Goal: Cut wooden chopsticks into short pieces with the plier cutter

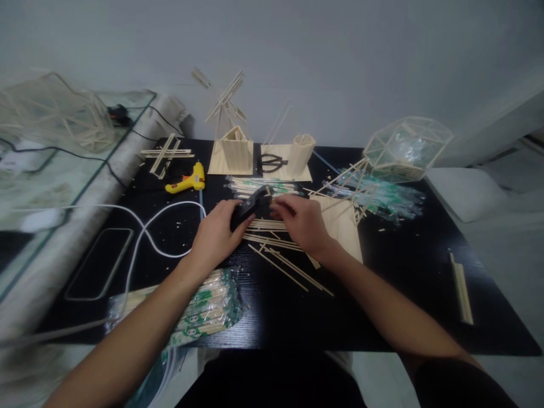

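Note:
My left hand [218, 228] is wrapped around a black hand-held tool [247, 211], which is tilted up toward the right over the table. The tool's exact kind is hard to make out. At its far end, my right hand [300, 221] is closed with fingertips pinched together. A short pale piece of wood [268, 191] shows by the tool's tip. Whatever sits between the right fingertips is too small and blurred to name. Loose thin wooden sticks [283, 266] lie below both hands, and wrapped chopsticks [263, 187] lie just behind them.
A yellow glue gun [187, 178], stick windmill model [236, 153], stick cylinder [301, 154] and black scissors [272, 163] stand or lie behind. A white cable [140, 221] loops at left, near packaged chopsticks [204, 306]. A geometric stick frame [408, 150] is at right.

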Demonstrator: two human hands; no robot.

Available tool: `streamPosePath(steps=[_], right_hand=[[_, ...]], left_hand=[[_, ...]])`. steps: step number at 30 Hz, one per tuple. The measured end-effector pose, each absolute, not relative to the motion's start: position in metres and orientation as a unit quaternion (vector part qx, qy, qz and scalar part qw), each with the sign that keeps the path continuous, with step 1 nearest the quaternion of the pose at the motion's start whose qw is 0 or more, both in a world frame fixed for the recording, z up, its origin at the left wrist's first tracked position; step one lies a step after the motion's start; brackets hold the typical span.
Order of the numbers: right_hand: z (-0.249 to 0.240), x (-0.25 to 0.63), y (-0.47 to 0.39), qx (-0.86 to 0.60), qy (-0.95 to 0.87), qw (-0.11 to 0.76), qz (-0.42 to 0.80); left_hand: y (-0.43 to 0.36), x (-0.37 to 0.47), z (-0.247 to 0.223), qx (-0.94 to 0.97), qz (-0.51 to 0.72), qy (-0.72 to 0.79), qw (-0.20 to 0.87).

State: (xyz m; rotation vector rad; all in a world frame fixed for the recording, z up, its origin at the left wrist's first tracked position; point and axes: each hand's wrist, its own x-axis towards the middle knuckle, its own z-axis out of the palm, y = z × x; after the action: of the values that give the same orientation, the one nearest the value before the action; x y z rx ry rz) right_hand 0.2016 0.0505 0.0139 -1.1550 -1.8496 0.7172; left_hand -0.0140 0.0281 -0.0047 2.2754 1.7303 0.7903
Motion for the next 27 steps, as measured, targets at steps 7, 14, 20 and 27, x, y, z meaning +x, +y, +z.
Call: streamPosePath(steps=[7,14,20,27], right_hand=[[0.007,0.201,0.05,-0.457,-0.792,0.375,0.152],[-0.004,0.2,0.045,-0.442,-0.81,0.374,0.089],[-0.01,0.199,0.046,-0.418,-0.81,0.407,0.061],[-0.012,0.199,0.047,-0.423,-0.817,0.388,0.056]], left_hand=[[0.023,-0.009,-0.001,0.769,0.242,0.585,0.089],[0.019,-0.003,-0.003,0.78,0.237,0.573,0.087],[0.015,0.002,0.0,0.778,0.208,0.586,0.09],[0.011,0.006,0.002,0.767,0.166,0.61,0.115]])
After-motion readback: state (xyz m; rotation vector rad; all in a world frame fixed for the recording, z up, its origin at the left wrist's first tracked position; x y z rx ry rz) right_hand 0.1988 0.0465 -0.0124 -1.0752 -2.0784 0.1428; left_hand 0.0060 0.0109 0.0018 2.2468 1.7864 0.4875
